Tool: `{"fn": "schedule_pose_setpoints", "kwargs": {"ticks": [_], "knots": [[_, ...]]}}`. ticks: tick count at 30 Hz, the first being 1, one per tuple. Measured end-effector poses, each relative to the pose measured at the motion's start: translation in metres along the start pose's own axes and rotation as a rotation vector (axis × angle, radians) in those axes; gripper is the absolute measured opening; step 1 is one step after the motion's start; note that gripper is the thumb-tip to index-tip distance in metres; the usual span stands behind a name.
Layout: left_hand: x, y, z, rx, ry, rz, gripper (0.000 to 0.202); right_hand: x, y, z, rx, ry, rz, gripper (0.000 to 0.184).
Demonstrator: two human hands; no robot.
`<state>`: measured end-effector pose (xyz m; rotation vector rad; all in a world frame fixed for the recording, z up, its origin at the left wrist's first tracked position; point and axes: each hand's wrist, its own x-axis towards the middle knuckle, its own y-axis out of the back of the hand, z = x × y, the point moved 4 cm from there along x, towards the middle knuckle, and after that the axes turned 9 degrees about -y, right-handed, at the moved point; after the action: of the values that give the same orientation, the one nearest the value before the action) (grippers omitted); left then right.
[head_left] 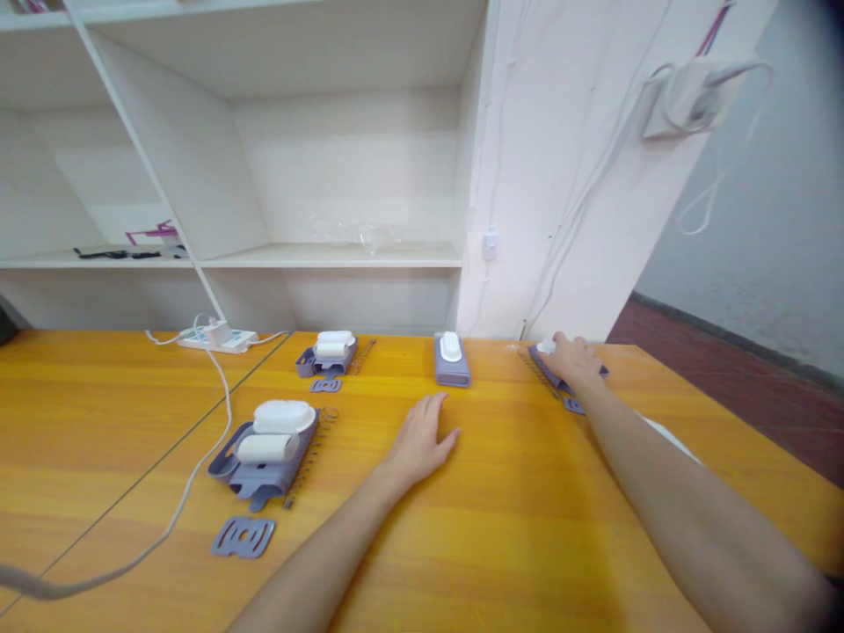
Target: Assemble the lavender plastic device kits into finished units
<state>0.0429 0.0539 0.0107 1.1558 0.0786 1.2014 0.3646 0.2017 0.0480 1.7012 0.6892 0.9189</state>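
A wooden desk [501, 527] is seen from above, with two bare arms stretched over it. At the far right edge, a purple holder [549, 373] with a white piece [547, 346] is partly covered by the right hand [573, 356]. Its fingers are curled down over these parts; whether anything is gripped cannot be told. A small flat purple plate [574, 405] is seen just in front of the holder.

The left hand [420, 440] is placed low at the middle of the desk, its fingers loosely spread, the thumb well apart, nothing held. Just beyond its fingertips, untouched, a purple box [452, 376] is topped by a white oval piece [450, 346].

On the left, two similar groups are laid out, one near and one far. In the near group, a purple body [264, 482] is topped by a white case [285, 416] and a white roll [267, 448], with a coiled spring [311, 462] beside it.
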Motion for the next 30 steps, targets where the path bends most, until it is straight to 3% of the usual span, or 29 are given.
{"fn": "schedule_pose_setpoints", "kwargs": {"ticks": [13, 19, 30], "knots": [[-0.001, -0.001, -0.001, 0.0, -0.01, 0.011, 0.052, 0.002, 0.005, 0.006, 0.078, -0.042, 0.02, 0.076], [-0.002, -0.002, -0.002, 0.017, -0.007, 0.0, 0.055, 0.008, 0.005, 0.009, 0.021, -0.027, -0.096, 0.06], [-0.001, 0.0, -0.001, 0.009, 0.0, 0.009, 0.054, 0.01, 0.006, 0.005, -0.002, -0.021, -0.121, 0.065]]}}
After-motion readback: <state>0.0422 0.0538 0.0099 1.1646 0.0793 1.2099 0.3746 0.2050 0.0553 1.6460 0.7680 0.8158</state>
